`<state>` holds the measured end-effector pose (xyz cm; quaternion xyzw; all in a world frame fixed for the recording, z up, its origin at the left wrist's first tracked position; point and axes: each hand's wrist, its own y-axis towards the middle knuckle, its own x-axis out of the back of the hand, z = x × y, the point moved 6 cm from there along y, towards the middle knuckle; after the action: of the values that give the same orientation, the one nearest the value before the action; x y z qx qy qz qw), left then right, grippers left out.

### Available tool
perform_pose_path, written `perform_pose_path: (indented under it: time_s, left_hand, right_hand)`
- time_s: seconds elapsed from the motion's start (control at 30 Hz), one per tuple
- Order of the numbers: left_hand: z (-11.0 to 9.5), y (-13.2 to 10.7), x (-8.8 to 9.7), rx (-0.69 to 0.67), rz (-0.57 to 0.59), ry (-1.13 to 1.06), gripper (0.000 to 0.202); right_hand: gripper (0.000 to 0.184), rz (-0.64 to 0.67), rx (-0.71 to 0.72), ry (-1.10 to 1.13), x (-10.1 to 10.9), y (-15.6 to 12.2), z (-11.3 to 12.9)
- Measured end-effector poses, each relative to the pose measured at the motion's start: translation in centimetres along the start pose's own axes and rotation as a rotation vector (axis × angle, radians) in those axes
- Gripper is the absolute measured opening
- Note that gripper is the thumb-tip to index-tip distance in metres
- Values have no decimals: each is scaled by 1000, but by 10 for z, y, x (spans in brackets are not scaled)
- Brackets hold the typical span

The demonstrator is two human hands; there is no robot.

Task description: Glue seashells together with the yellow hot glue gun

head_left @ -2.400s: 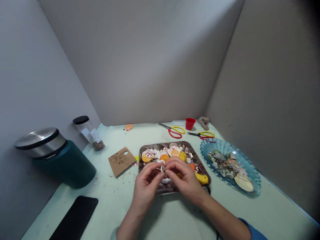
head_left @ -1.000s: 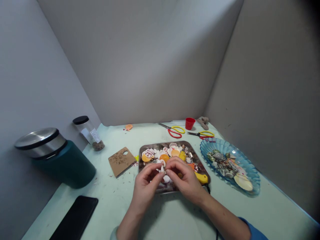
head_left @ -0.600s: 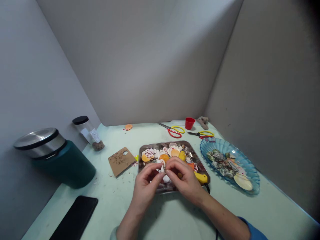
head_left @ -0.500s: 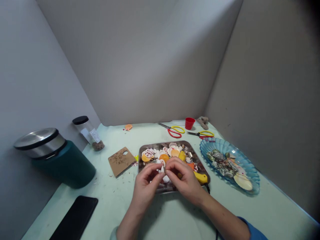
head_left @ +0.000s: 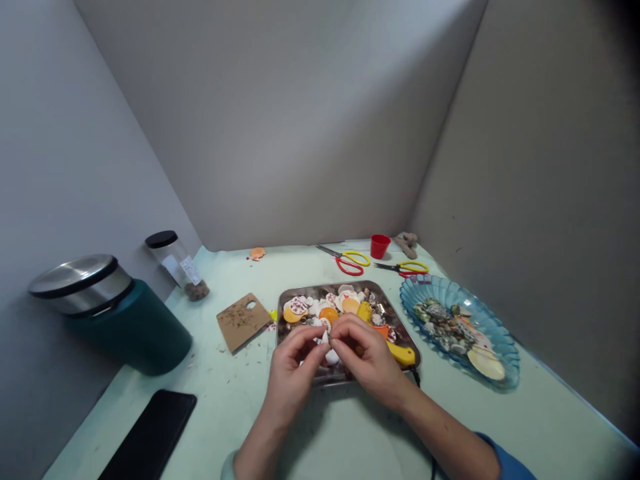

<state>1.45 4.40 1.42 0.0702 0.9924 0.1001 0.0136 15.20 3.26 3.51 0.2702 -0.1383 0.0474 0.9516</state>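
Note:
Over the near edge of a metal tray (head_left: 335, 383), my left hand (head_left: 293, 370) pinches a small white shell (head_left: 325, 337) between thumb and forefinger. My right hand (head_left: 373, 360) is closed too, its thumb and fingertips pressed together right beside that shell. Whatever sits in the right fingertips is too small to make out. White, orange and speckled shells (head_left: 299, 305) fill the tray beyond my hands. A yellow handle (head_left: 401, 354) with a black cord lies at the tray's right front corner, partly behind my right hand.
On the right stands a blue glass dish (head_left: 505, 333) with shells. Behind the tray are two pairs of scissors (head_left: 350, 260) (head_left: 403, 268) and a red cup (head_left: 379, 246). To the left are a brown board (head_left: 243, 323), a clear jar (head_left: 177, 263), a green flask (head_left: 133, 327) and a black phone (head_left: 150, 437).

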Motion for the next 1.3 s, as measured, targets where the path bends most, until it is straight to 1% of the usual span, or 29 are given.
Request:
perform_pose_path:
  time_s: [0.33,0.57,0.97,1.17,1.3]
  left_hand:
    - [0,-1,1,-26,1,24,20]
    - [1,-1,1,-39,0,35,20]
    - [0,0,0,-47,11,53,20]
    - [1,-1,0,-31,-1,51,22]
    - [0,-1,0,-28,11,54,23]
  right_hand:
    - [14,-11,1,4,0,0,1]
    - [15,-3,-8,12,-1,1,-2]
    - [16,11,0,15,-2,0,-1]
    - [10,-12,-23,-24,1,0,-3]
    - [11,-1,-19,-19,0,0,-3]
